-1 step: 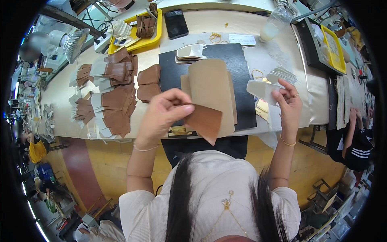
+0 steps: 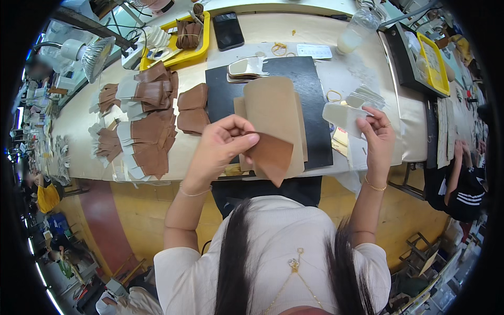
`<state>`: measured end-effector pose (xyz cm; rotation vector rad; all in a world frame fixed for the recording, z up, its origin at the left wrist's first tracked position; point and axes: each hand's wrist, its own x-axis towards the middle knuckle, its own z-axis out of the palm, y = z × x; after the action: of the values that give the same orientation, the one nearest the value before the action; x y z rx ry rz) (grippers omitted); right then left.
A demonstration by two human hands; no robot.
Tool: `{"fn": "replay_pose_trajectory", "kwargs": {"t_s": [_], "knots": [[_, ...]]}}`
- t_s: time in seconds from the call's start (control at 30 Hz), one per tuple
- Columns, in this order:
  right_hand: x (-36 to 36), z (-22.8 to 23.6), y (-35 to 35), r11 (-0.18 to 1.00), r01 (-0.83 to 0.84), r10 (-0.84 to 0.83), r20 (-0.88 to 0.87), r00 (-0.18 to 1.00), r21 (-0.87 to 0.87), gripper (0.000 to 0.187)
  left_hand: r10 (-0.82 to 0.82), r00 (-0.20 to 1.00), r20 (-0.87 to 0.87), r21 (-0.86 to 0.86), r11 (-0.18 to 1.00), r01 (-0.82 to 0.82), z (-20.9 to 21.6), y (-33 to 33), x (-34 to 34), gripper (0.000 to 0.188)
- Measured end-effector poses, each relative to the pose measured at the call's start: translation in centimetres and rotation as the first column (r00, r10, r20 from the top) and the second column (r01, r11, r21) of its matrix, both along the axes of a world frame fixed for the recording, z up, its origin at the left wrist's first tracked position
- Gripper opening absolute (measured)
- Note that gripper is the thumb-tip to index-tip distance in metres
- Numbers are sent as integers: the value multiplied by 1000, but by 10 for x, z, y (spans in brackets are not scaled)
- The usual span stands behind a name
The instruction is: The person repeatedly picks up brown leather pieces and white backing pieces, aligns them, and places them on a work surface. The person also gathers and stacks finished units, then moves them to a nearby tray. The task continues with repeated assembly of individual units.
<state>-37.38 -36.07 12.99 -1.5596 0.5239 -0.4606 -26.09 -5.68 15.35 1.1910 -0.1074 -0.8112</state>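
My left hand (image 2: 226,149) pinches a brown leather piece (image 2: 272,156) by its upper left corner, tilted over the near end of a tan board (image 2: 270,102). In my right hand (image 2: 377,134), thumb and fingers close on a pale grey-white cut piece (image 2: 341,115) with a rounded end. Just beyond that hand lies a fanned stack of similar pale pieces (image 2: 366,95). Under the tan board is a black mat (image 2: 317,131), with another small stack of pale pieces (image 2: 247,67) at its far edge. Two brown leather pieces (image 2: 192,119) lie left of the mat.
Fanned brown leather pieces with pale ends (image 2: 149,131) cover the table's left side. A yellow tray (image 2: 202,44), a black phone (image 2: 228,31) and a lamp (image 2: 97,58) stand farther back. A plastic bottle (image 2: 354,34) is at the back right, and a co-worker's arms (image 2: 455,173) show far right.
The brown leather piece has shifted slightly to the right with my left hand. My right hand and its pale piece have also moved a little rightward.
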Motion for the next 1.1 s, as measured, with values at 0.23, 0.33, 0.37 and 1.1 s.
{"fn": "replay_pose_trajectory", "kwargs": {"t_s": [0.23, 0.33, 0.37, 1.1], "knots": [[-8, 22, 27, 974, -142, 146, -10, 989, 179, 17, -112, 979, -170, 181, 973, 142, -20, -10, -11, 20], [3, 19, 48, 923, -287, 316, -81, 945, 255, 18, -120, 985, -121, 149, 979, 137, -24, -7, -8, 30], [5, 19, 55, 903, -325, 364, -98, 926, 280, 18, -118, 985, -129, 156, 978, 138, -24, -5, -8, 34], [24, 13, 81, 850, -432, 500, -204, 842, 301, 16, -132, 980, -149, 175, 972, 158, -20, -4, -6, 27]]}}
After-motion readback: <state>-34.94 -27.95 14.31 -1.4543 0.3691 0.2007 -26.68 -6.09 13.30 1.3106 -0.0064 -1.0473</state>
